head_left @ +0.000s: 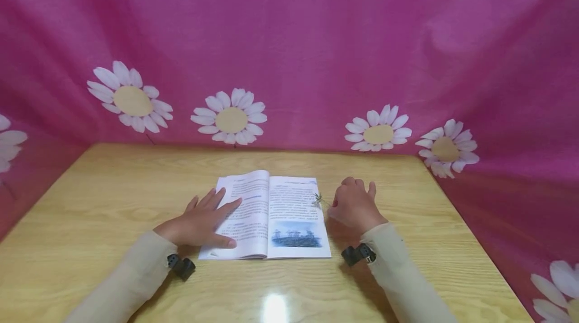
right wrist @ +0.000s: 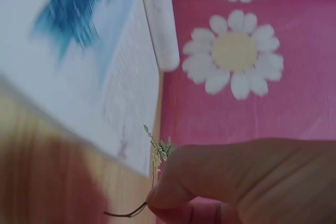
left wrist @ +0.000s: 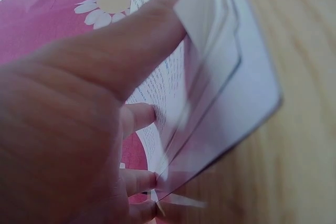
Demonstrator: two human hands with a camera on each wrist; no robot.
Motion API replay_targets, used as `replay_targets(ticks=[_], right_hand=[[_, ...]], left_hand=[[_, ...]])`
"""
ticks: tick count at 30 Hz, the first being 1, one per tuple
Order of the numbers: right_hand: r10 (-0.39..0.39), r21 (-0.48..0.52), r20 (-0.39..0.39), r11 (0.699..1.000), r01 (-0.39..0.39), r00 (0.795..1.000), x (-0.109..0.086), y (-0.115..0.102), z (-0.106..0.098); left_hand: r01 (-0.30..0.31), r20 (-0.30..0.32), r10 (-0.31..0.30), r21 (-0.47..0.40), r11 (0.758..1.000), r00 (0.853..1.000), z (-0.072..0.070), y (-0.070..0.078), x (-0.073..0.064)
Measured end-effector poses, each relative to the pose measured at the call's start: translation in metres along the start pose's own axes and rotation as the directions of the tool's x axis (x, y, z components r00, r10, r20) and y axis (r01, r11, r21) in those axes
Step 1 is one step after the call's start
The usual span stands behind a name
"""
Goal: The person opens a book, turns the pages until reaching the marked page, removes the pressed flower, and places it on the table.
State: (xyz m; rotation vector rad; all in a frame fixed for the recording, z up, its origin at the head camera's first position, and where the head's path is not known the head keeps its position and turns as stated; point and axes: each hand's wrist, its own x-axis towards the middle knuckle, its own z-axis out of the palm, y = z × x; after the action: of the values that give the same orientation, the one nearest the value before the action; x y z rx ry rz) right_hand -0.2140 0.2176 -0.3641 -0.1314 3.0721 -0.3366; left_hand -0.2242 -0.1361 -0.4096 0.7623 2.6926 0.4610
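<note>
An open book point(head_left: 293, 201) lies on the wooden table, with text on both pages and a blue picture low on the right page. My left hand point(head_left: 199, 222) rests on the left page with its fingers spread. In the left wrist view its thumb point(left wrist: 142, 35) lies over the book's edge, where the corners of several leaves point(left wrist: 210, 30) fan apart. Just off the book's right edge, my right hand point(head_left: 357, 207) pinches the thin stem of a small dried plant sprig point(head_left: 318, 199) between thumb and finger. The sprig's leafy tip point(right wrist: 161, 149) overlaps the right page's edge in the head view.
The wooden tabletop point(head_left: 113, 202) stretches out around the book. A magenta cloth point(head_left: 298, 51) with large white daisies hangs behind the table and at both sides. Black wrist cameras point(head_left: 182, 266) sit on both sleeves. Light glares off the table's front.
</note>
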Motion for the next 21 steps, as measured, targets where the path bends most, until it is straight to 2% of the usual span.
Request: replay_targets(ticks=[8, 18, 21], right_hand=[[0.082, 0.045, 0.008, 0.996, -0.083, 0.997, 0.008, 0.027, -0.011], [0.184, 0.006, 0.101, 0.983, -0.185, 0.978, 0.010, 0.041, -0.005], [0.197, -0.013, 0.111, 0.980, -0.197, 0.974, 0.008, 0.045, -0.004]], left_hand=[[-0.001, -0.012, 0.001, 0.011, 1.000, 1.000, -0.003, 0.002, 0.000], [0.016, 0.002, -0.016, 0.023, 1.000, 1.000, 0.000, 0.000, 0.002], [0.003, -0.005, -0.003, 0.011, 1.000, 1.000, 0.000, 0.002, 0.000]])
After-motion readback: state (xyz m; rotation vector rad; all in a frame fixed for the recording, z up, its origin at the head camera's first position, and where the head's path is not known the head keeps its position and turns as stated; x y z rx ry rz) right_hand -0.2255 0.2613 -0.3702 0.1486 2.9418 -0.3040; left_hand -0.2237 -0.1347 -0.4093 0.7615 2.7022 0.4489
